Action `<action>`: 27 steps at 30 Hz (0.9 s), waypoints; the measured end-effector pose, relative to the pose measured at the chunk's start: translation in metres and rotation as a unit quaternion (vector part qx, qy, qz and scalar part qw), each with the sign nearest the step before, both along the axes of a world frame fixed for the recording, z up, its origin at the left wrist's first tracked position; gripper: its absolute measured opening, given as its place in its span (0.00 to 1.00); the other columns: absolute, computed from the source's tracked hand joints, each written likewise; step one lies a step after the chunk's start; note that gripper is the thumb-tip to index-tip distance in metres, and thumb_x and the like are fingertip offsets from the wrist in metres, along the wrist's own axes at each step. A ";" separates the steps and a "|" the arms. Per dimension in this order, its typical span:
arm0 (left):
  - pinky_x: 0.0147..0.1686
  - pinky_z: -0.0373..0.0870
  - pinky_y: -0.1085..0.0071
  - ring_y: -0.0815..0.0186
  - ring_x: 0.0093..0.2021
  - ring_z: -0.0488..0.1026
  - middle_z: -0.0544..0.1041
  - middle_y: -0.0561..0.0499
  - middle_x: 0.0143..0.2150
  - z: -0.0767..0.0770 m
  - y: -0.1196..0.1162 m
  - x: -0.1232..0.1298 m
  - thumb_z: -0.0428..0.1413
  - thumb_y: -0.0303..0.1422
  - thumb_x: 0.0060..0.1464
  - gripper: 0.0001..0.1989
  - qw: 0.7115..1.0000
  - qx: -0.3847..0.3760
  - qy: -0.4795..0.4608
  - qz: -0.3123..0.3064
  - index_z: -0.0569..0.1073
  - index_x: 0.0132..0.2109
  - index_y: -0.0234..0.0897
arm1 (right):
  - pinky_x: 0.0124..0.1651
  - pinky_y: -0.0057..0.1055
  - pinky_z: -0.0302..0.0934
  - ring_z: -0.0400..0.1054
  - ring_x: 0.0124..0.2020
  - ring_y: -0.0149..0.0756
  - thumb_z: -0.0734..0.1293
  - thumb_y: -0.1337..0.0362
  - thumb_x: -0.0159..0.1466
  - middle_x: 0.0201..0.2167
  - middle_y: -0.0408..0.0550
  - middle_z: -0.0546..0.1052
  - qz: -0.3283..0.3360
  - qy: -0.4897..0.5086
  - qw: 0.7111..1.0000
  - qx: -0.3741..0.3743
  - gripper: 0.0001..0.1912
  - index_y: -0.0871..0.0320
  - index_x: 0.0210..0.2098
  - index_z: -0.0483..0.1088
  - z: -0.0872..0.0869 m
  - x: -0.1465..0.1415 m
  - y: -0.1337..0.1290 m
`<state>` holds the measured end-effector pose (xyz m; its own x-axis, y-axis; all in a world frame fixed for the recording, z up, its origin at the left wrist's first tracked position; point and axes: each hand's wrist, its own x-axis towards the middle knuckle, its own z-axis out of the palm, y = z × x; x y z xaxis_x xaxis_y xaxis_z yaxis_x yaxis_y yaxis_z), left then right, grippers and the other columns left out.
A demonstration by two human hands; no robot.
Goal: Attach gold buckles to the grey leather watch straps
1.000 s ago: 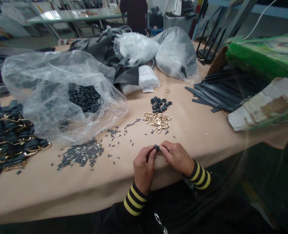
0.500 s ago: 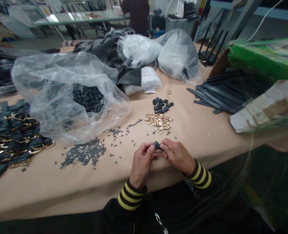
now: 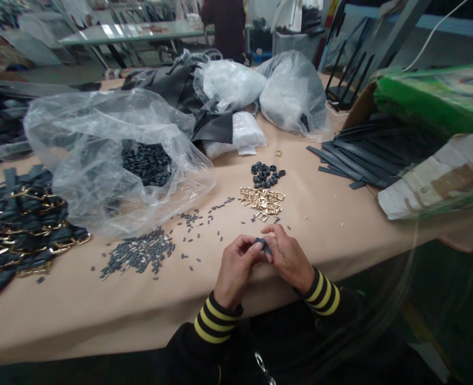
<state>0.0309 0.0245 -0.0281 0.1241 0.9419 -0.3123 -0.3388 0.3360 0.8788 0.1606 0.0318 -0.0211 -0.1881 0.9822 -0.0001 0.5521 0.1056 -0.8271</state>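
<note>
Left hand (image 3: pixel 234 267), right hand (image 3: pixel 292 259): fingers of both pinch small dark strap piece (image 3: pixel 263 245) over near part of surface (image 3: pixel 324 198), nearer wearer than gold buckles (image 3: pixel 262 200). Uneven pinch could twist piece or let it slip—perhaps over edge. Sweeping sleeve (image 3: pixel 218 321) could scatter loose dark bits (image 3: pixel 140 251).

Workshop, gold buckles (image 3: pixel 262 200), black strips (image 3: pixel 356 155)
</note>
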 end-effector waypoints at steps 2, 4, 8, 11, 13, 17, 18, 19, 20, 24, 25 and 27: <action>0.26 0.66 0.76 0.71 0.24 0.69 0.73 0.53 0.25 0.001 0.000 0.000 0.60 0.33 0.44 0.08 0.997 0.017 0.071 -0.001 0.72 0.32 0.33 | 0.25 0.25 0.55 0.64 0.19 0.31 0.51 0.62 0.66 0.17 0.39 0.65 -0.001 0.009 1.000 0.001 0.12 0.60 0.42 0.60 -0.002 0.000 0.000; 0.22 0.63 0.77 0.73 0.21 0.66 0.71 0.54 0.22 0.000 0.000 -0.001 0.59 0.35 0.45 0.09 0.993 0.023 0.119 -0.008 0.72 0.31 0.32 | 0.25 0.24 0.56 0.64 0.20 0.31 0.53 0.59 0.66 0.18 0.40 0.66 0.023 0.018 1.000 -0.002 0.12 0.58 0.39 0.62 -0.004 0.000 0.001; 0.21 0.61 0.77 0.73 0.19 0.63 0.67 0.56 0.19 -0.006 -0.001 -0.006 0.55 0.39 0.49 0.12 0.993 0.022 0.115 -0.020 0.70 0.29 0.32 | 0.28 0.24 0.57 0.66 0.23 0.30 0.59 0.58 0.62 0.21 0.41 0.70 0.069 0.037 0.997 -0.027 0.09 0.58 0.35 0.62 -0.002 0.002 0.005; 0.19 0.58 0.78 0.74 0.18 0.61 0.65 0.57 0.18 -0.010 0.000 -0.007 0.55 0.40 0.50 0.13 0.994 0.022 0.107 0.001 0.68 0.29 0.33 | 0.26 0.23 0.57 0.65 0.21 0.27 0.60 0.63 0.61 0.20 0.40 0.70 0.097 0.035 0.993 -0.048 0.05 0.58 0.32 0.62 0.002 0.004 0.012; 0.19 0.57 0.78 0.75 0.18 0.60 0.64 0.57 0.17 -0.011 0.001 -0.007 0.55 0.41 0.49 0.13 0.994 0.019 0.105 0.020 0.68 0.29 0.33 | 0.25 0.22 0.55 0.63 0.20 0.26 0.61 0.66 0.59 0.19 0.39 0.68 0.103 0.017 0.993 -0.046 0.02 0.58 0.30 0.62 0.005 0.007 0.016; 0.20 0.60 0.78 0.74 0.18 0.62 0.65 0.57 0.17 -0.010 0.006 -0.009 0.56 0.42 0.48 0.14 0.991 0.023 0.105 0.083 0.67 0.29 0.34 | 0.20 0.20 0.54 0.62 0.16 0.25 0.59 0.68 0.57 0.17 0.37 0.66 0.126 0.045 0.982 -0.132 0.01 0.58 0.29 0.60 0.005 0.017 0.017; 0.21 0.61 0.77 0.73 0.18 0.63 0.66 0.57 0.18 -0.009 0.008 -0.011 0.55 0.42 0.48 0.14 0.990 0.028 0.115 0.073 0.67 0.29 0.34 | 0.19 0.20 0.55 0.63 0.16 0.25 0.58 0.68 0.58 0.18 0.37 0.67 0.132 0.068 0.975 -0.167 0.00 0.58 0.30 0.59 0.004 0.019 0.017; 0.21 0.61 0.77 0.73 0.19 0.63 0.66 0.57 0.18 -0.008 0.011 -0.012 0.54 0.41 0.49 0.13 0.989 0.035 0.133 0.045 0.67 0.30 0.34 | 0.18 0.19 0.55 0.63 0.16 0.24 0.57 0.68 0.58 0.20 0.39 0.69 0.134 0.092 0.967 -0.197 0.00 0.58 0.31 0.58 0.002 0.022 0.017; 0.21 0.62 0.77 0.72 0.19 0.64 0.66 0.56 0.18 -0.005 0.015 -0.013 0.53 0.41 0.51 0.12 0.986 0.046 0.160 0.006 0.68 0.30 0.35 | 0.17 0.19 0.55 0.63 0.16 0.24 0.57 0.68 0.58 0.23 0.41 0.70 0.133 0.113 0.960 -0.217 0.01 0.58 0.31 0.58 0.000 0.024 0.018; 0.27 0.65 0.73 0.68 0.26 0.67 0.70 0.51 0.25 0.009 0.047 -0.016 0.50 0.35 0.53 0.08 0.909 0.198 0.361 -0.065 0.71 0.32 0.36 | 0.16 0.18 0.53 0.59 0.15 0.21 0.57 0.66 0.59 0.26 0.43 0.71 0.086 0.165 0.958 -0.217 0.03 0.59 0.32 0.58 -0.008 0.033 0.027; 0.33 0.66 0.71 0.65 0.31 0.68 0.72 0.49 0.30 0.011 0.059 -0.016 0.50 0.32 0.54 0.07 0.866 0.257 0.425 -0.054 0.72 0.35 0.37 | 0.16 0.18 0.52 0.57 0.15 0.21 0.58 0.65 0.59 0.24 0.42 0.70 0.068 0.172 0.960 -0.210 0.04 0.59 0.31 0.58 -0.009 0.034 0.030; 0.43 0.64 0.66 0.62 0.41 0.67 0.71 0.45 0.40 0.013 0.084 -0.016 0.47 0.28 0.54 0.09 0.770 0.338 0.537 -0.071 0.71 0.39 0.37 | 0.15 0.18 0.49 0.54 0.14 0.20 0.58 0.63 0.60 0.22 0.40 0.69 0.041 0.183 0.960 -0.208 0.05 0.59 0.31 0.57 -0.012 0.037 0.034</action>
